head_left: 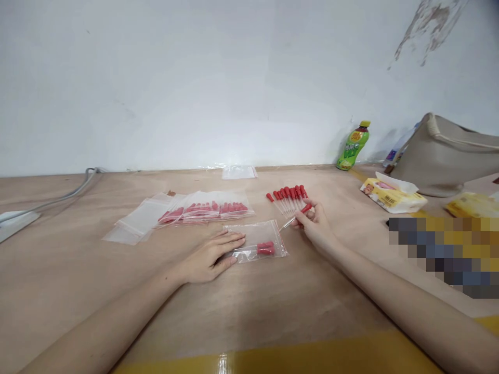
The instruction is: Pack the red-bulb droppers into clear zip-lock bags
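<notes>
A clear zip bag lies flat on the brown table, with red-ended droppers inside it. My left hand rests on the bag's left part, fingers spread. Between the fingers of my right hand is a dropper with a red bulb; its thin clear tip points at the bag's right edge. Just beyond that hand, several more red-bulb droppers are fanned out on the table. To the left lie filled bags with red bulbs showing, overlapping flat bags that look empty.
At the back stands a green bottle. A tissue pack and a beige handbag are on the right, near a pixelated area. Another clear bag lies by the wall. A grey cable runs at the left.
</notes>
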A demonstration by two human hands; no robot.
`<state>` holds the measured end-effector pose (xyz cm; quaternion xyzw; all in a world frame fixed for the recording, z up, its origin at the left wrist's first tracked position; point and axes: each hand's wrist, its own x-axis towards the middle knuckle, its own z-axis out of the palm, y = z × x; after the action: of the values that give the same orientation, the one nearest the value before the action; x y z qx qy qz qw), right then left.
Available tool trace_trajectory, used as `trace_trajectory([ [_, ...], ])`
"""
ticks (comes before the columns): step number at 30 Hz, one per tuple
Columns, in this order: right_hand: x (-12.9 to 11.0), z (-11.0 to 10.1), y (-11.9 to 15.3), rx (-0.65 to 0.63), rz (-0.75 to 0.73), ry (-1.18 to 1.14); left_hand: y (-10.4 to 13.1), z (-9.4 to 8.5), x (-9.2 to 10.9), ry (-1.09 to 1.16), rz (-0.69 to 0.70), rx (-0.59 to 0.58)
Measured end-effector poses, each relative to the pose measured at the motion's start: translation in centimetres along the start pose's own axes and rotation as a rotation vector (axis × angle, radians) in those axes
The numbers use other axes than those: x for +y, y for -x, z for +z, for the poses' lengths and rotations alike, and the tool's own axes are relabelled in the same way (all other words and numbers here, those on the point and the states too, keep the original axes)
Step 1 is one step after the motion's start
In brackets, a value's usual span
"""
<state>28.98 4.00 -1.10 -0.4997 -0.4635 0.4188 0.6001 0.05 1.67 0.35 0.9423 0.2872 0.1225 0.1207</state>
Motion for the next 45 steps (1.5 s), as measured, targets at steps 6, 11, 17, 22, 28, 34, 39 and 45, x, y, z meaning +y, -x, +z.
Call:
trace_trajectory([
  [6,0.4,0.1,0.8,-0.238,0.147,-0.065,0.1,-0.4,0.7,0.015,-0.077,0.008],
  [11,-0.5,-1.4,0.4,-0.535,0.044,0.222,0.2,-0.4,0.7,0.044,-0.064,0.015],
  [17,-0.6,-0.7,0.8,-0.575,-0.09,0.334,0.1,-0.3,0.6,0.016,-0.07,-0.006],
  [22,0.3,1.0,1.5,-0.54,-0.07,0.251,0.0,-0.4,0.8,0.01,-0.074,-0.01],
  [28,-0.5,0.2,0.0,-0.476,-0.108,0.452,0.1,0.0,0.4,0.001,-0.051,0.001],
  [34,-1.5,1.5,-4.1,-0.143,-0.386,0.999,0.1,0.1,0.1,0.016,-0.053,0.0],
  [39,-1.6,5.4,-6.5,-0.018,-0.171,1.359,0.1,-0.2,0.5,0.043,-0.062,-0.026],
  [45,-1.4,6.9,-7.3,0.001,-0.017,1.378,0.1,-0.1,0.6,0.032,-0.019,0.114],
])
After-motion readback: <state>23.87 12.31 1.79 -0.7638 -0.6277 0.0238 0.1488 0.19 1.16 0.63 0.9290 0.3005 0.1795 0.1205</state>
